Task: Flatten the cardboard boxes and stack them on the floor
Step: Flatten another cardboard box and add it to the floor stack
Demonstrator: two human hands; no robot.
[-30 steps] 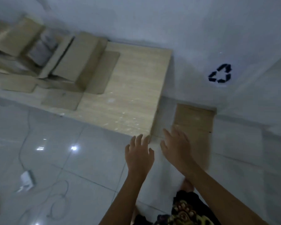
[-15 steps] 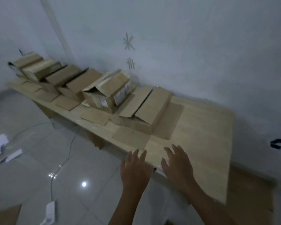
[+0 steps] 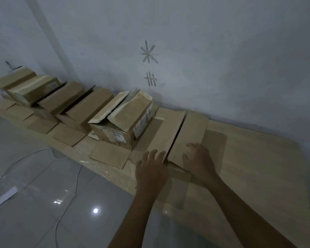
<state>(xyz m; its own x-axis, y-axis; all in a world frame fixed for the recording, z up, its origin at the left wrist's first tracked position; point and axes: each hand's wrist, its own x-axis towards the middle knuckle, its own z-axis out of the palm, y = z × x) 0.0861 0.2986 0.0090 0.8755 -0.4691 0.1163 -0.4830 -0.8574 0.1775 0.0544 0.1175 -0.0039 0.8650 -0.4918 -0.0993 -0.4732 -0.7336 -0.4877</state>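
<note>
Cardboard box (image 3: 186,136) runs lengthwise twd wall, both hands at near end

six cardboard boxes in a row along the table (image 3: 258,158)'s back edge: nearest box (image 3: 184,138) toward the right end, labelled box (image 3: 125,120) next, then third box (image 3: 89,108), fourth box (image 3: 61,97), fifth box (image 3: 32,86), sixth box (image 3: 13,77) at the far left corner. two hands, left hand (image 3: 150,172) and right hand (image 3: 199,161). one table.
</note>
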